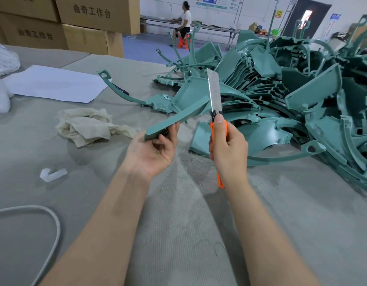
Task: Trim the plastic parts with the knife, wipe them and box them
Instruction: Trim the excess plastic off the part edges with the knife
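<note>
The left hand [151, 153] pinches the near end of a long, curved teal plastic part [178, 116] between fingers and thumb, above the grey felt-covered table [178, 223]. The part's long axis rises to the right, toward the heap of teal plastic parts [291, 89]. The right hand [228, 149] is wrapped round an orange-handled utility knife [215, 98], its extended blade pointing up, just beside the part's far end. A crumpled cream cloth [89, 124] lies to the left.
</note>
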